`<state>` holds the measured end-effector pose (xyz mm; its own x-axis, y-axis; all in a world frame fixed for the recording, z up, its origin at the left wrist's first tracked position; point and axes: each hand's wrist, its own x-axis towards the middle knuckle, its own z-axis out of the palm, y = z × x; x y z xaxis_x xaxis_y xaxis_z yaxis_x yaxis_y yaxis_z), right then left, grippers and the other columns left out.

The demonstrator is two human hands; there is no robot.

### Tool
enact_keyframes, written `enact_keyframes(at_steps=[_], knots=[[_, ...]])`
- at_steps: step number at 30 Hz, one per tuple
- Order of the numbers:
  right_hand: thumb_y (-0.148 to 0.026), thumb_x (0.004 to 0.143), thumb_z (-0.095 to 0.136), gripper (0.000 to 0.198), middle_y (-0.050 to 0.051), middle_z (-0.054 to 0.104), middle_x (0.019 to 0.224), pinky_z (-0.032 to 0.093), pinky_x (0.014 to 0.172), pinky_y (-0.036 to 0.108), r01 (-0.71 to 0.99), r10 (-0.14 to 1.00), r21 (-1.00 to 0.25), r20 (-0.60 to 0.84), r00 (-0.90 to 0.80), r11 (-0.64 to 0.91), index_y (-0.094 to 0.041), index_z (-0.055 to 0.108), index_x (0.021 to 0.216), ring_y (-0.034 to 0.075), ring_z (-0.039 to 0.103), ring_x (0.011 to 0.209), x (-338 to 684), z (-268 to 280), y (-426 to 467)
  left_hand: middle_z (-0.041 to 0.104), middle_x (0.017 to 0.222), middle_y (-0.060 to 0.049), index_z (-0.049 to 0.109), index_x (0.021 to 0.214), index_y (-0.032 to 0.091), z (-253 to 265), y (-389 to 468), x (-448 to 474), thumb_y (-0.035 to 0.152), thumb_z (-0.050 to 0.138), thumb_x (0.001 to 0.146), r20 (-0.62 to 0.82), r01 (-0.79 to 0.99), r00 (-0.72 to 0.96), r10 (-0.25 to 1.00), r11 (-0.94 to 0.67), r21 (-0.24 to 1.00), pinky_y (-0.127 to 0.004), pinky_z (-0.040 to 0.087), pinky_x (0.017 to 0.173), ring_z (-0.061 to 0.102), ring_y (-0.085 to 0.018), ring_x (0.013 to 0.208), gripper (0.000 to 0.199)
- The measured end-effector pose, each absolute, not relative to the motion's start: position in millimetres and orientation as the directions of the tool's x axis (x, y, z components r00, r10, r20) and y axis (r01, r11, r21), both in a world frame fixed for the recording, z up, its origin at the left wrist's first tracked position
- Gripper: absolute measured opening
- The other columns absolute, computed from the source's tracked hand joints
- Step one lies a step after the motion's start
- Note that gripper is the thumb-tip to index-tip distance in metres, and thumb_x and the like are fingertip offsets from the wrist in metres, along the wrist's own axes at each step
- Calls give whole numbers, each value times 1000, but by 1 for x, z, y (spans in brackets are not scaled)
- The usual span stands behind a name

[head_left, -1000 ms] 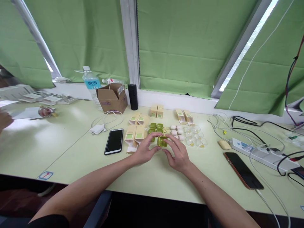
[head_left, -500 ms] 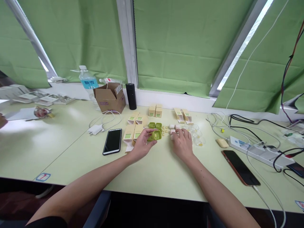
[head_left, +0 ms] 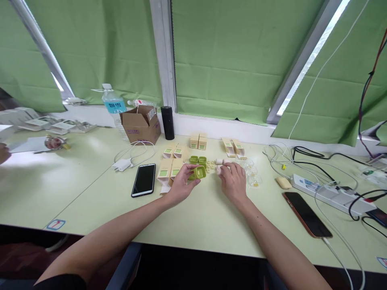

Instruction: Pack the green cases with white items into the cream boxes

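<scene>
Head view: where's the green cup [head_left: 200, 172], and what does each hand do?

Held over the middle of the tabletop [head_left: 193, 225], between its near and far edges; the left hand [head_left: 182, 182] grasps it, while the right hand [head_left: 235, 182] has fingertips at a pale cylinder [head_left: 218, 170], though I can't tell if that's gripped

How would the cup handle?

Light and stiff, I'd guess, perhaps slick; best pinched by opposite outer walls

And its looks?

Olive green, squarish, rounded corners, recess facing us
</scene>
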<state>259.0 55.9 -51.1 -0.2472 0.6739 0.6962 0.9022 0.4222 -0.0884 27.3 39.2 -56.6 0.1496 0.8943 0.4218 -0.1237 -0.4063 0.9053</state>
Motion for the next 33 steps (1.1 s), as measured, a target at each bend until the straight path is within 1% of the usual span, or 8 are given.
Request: enact_keyframes(at_steps=[2,5,8,11,15,21,26,33], knots=[[-21,96,59,19,12,69,120,41,93,44,848,661,-220,726,-187,482,-20,67,113,31,54,116,257,-47,51,64,132,-11,56,120,23,-57,39,28,30,78,86,426,-114,149,893,-412,904,-46,44,113,60,-25,128,41],[-33,95,63,19,9,71,114,43,95,45,716,695,-463,718,-41,522,-23,66,111,30,57,112,252,-42,43,64,130,-10,56,120,23,-58,40,28,30,77,86,429,-89,135,893,-421,903,-45,45,112,61,-25,127,41],[-45,90,68,26,8,72,111,46,91,43,523,788,-710,606,111,472,-24,68,107,29,61,109,246,-37,36,63,129,-10,57,121,23,-58,39,28,29,76,87,436,-47,125,891,-434,900,-45,46,112,61,-24,125,40],[-49,86,71,30,6,74,108,46,88,40,327,870,-844,480,111,424,-24,69,104,26,64,103,239,-35,31,63,129,-9,58,123,24,-57,37,27,27,75,88,445,11,136,885,-450,893,-45,47,112,62,-24,125,39],[-47,84,73,28,5,75,99,43,85,38,201,912,-897,409,43,393,-24,70,99,23,65,95,233,-36,27,65,127,-8,60,124,25,-55,35,27,28,76,88,474,111,167,865,-494,862,-45,49,111,63,-24,123,40],[-44,82,73,25,3,75,91,42,83,37,181,925,-911,380,11,372,-23,71,95,23,65,90,229,-36,26,68,126,-8,61,127,26,-52,30,26,24,77,87,506,249,227,832,-552,796,-46,50,110,65,-24,121,43],[-47,80,73,27,3,75,88,42,80,36,189,930,-914,367,3,360,-23,72,93,23,66,86,229,-37,26,69,124,-7,63,124,26,-48,28,26,22,78,85,531,270,227,816,-577,771,-44,51,108,65,-24,119,42],[-51,82,73,32,5,78,89,44,80,37,201,938,-917,346,-29,345,-22,74,95,24,69,87,229,-43,26,68,125,-8,63,125,26,-46,27,26,24,76,86,546,265,260,797,-602,753,-45,51,108,63,-25,120,41]])
